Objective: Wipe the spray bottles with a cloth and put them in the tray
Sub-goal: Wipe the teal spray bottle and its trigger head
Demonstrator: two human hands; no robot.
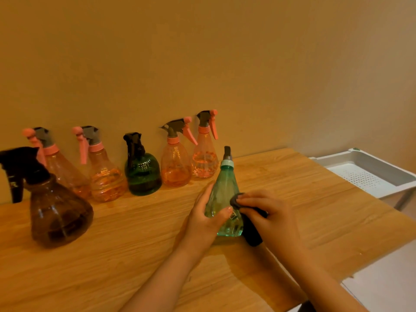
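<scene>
Left hand (pixel 203 218) grips the upright pale-teal conical plastic spray bottle (pixel 222 199) on the wooden table (pixel 139 255); right hand (pixel 267 212) pinches a dark cloth (pixel 252 228) against it; white perforated tray (pixel 369 174) empty; six bottles remain

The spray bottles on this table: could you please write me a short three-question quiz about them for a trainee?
1. True or false: the white tray already holds a bottle.
2. Which bottle is being wiped? A) the dark green bottle B) the light teal bottle C) the brown bottle
3. Fill in: the right hand presses a dark ____ against the bottle while the left hand steadies it.

Key
1. False; no bottle shows in the visible part of the tray.
2. B
3. cloth
</scene>
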